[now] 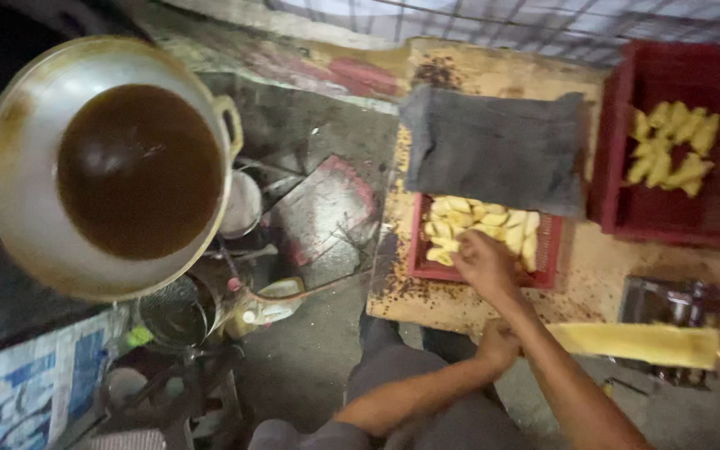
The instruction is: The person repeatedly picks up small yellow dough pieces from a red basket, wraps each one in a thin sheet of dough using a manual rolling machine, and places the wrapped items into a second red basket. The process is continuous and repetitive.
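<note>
Nearest the camera, the left hand (497, 343) lies against the right forearm at the worktop's (593, 258) front edge; its fingers are curled, and whether its grip holds anything cannot be told. Just beyond it, the right hand (483, 262) reaches into the small red tray (548, 250) near that front edge, fingers bent down onto the pale yellow dough pieces (477, 223) heaped inside; whether the grip has closed on a piece cannot be told. To the right along the same edge lies a flat yellow sheet of dough (635, 343), with a metal roller machine (668, 304) behind it. Farther back, a dark grey cloth (493, 150) covers the tray's far end. At the worktop's far right corner sits a large red crate (618, 167) with more yellow pieces (672, 146) in it. Well apart, off the left edge, stands a big metal pan (22, 158) filled with dark oil (139, 171).
</note>
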